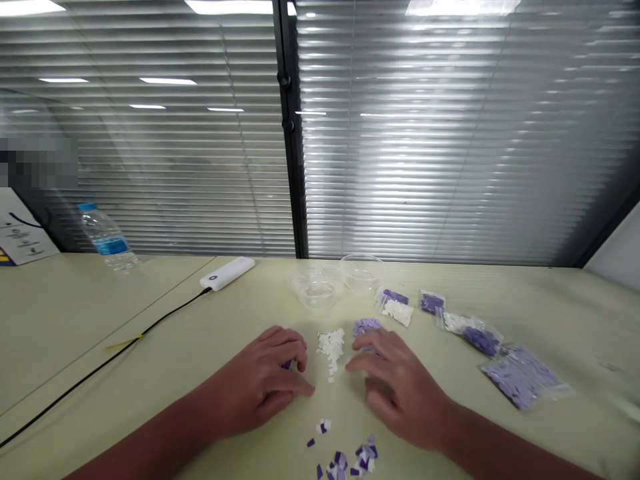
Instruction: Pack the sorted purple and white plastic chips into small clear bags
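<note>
Left hand (pixel 257 381): fingers loosely curled beside a small purple chip (pixel 287 365); grasp cannot be told. Right hand (pixel 400 387): fingers open, released, at the near edge of a purple chip heap (pixel 367 327). A white chip heap (pixel 331 350), long axis running away from the person, lies between the hands.

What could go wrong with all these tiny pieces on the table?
The left hand and right hand sit close beside the pile of small white pieces, so a finger might bump it and scatter it. The right hand is also right over the pile of purple pieces, so white and purple could get mixed. The loose purple and white pieces nearest the person are already jumbled and might get brushed away or lost.
</note>
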Motion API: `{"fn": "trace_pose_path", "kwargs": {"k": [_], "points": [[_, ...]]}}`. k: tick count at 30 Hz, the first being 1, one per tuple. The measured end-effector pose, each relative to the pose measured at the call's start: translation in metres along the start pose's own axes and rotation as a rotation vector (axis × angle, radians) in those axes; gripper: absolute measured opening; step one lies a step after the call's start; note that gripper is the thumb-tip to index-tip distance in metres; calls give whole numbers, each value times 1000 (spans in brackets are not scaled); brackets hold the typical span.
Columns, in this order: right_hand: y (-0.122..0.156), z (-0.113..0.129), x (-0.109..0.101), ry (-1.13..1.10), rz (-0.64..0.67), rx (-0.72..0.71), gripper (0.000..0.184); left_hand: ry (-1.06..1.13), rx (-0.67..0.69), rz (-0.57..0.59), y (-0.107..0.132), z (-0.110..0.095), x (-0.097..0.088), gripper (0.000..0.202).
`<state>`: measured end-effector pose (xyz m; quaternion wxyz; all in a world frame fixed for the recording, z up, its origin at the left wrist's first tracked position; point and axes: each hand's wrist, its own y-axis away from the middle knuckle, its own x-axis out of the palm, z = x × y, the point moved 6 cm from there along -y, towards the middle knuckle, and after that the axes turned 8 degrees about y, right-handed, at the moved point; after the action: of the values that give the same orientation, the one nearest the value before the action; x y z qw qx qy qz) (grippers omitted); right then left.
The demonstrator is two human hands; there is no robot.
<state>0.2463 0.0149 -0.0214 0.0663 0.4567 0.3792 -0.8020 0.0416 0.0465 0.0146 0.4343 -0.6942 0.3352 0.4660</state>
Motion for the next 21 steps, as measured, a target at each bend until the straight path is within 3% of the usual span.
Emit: {"fn": "trace_pose_path", "kwargs": {"k": [3,5,11,16,21], "points": [[0,25,0,-106,154,-212,52,-70,-11,-24,3,12,-6,17],[0,34,-1,-124,215,-250,52,-113,-11,-26,4,16,-8,17],[0,27,4,-97,180,-160,48,-97,5,9,3,-1,-1,16],[1,12,8,-46,140,-16,52,12,53,58,1,-28,9,40],[-1,26,4,-103,220,-154,57,62,57,37,2,-29,8,39]]}}
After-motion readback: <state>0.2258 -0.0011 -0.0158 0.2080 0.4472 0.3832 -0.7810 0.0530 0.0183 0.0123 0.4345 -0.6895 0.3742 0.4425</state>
